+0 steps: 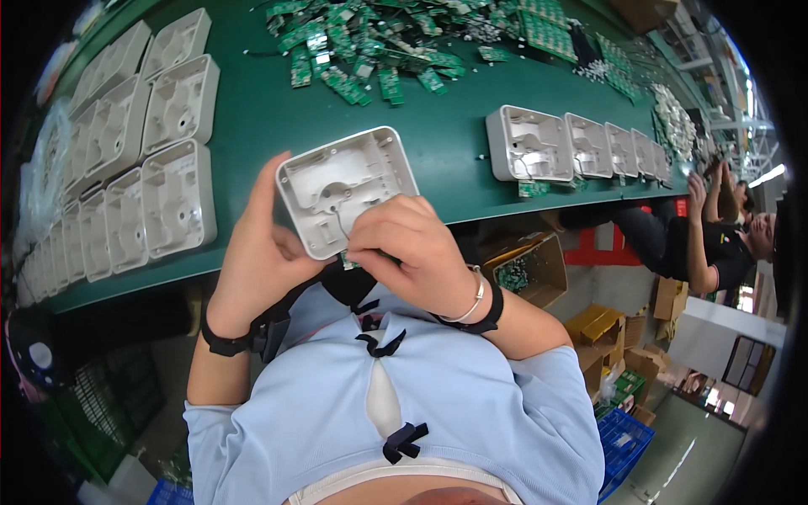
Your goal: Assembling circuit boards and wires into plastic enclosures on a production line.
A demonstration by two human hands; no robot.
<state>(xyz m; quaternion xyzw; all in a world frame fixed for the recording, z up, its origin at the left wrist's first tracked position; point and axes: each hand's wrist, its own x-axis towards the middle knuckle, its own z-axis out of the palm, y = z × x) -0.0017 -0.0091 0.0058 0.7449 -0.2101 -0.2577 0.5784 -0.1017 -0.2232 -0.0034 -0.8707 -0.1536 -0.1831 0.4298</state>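
Observation:
A white plastic housing (345, 172), squarish and open-topped, is tilted in front of my chest over the table's near edge. My left hand (261, 252) grips it by its left side and lower corner. At its lower right edge, the fingers of my right hand (412, 244) are pinched together. A thin dark wire (339, 220) runs from a round hole inside the housing toward these fingers. Just under them a bit of green circuit board (348, 263) peeks out, mostly hidden by my right hand.
Stacked white housings (178, 198) line the left of the green table (278, 101). A row of housings (528, 143) with wired boards stands at right. Loose green circuit boards (362, 50) heap at the back. A cardboard box (539, 273) sits below the edge; another person (715, 244) works far right.

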